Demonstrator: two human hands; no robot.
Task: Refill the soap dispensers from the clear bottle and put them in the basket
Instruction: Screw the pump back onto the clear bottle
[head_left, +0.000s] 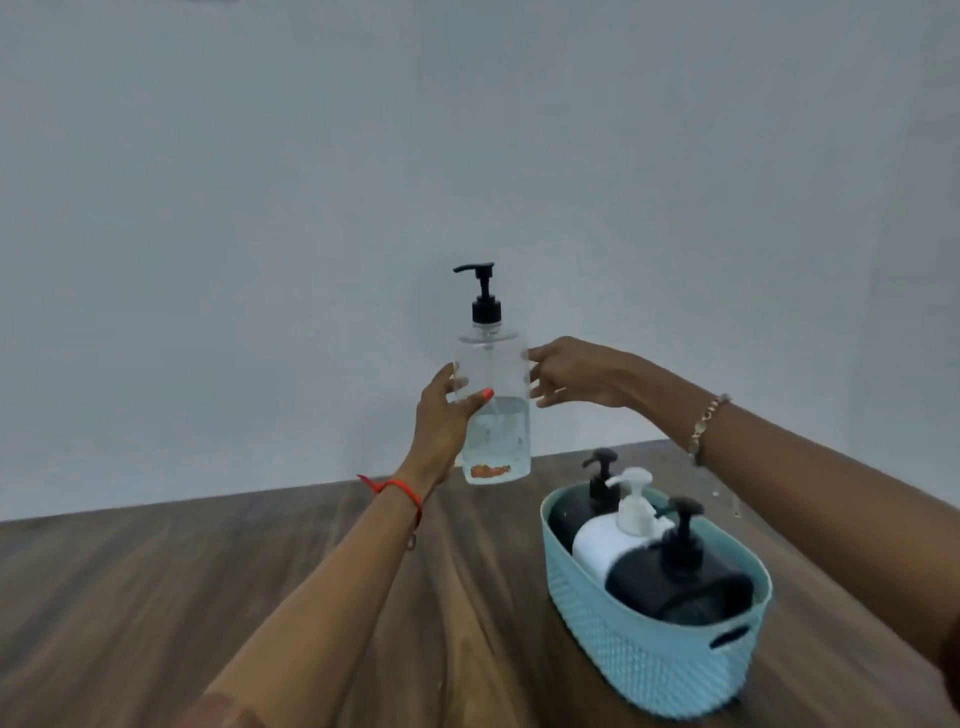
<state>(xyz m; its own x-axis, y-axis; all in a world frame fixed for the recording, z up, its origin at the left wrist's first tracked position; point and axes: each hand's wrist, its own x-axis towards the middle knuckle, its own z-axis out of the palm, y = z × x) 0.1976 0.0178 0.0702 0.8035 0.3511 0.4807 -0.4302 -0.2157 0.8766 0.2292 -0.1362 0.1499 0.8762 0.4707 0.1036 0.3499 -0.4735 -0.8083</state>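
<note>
A clear bottle (494, 410) with a black pump top is lifted upright above the table's far edge, roughly half full of clear liquid. My left hand (444, 415) grips its left side, thumb across the front. My right hand (576, 373) touches the bottle's upper right side with its fingertips, fingers apart. A light blue basket (639, 652) stands on the table to the right. It holds two black soap dispensers (685, 582) (584, 506) with a white dispenser (615, 543) between them.
The wooden table (208, 582) runs up to a plain pale wall (467, 156) close behind the bottle. A few small drops or specks lie on the table at the far right (735, 512).
</note>
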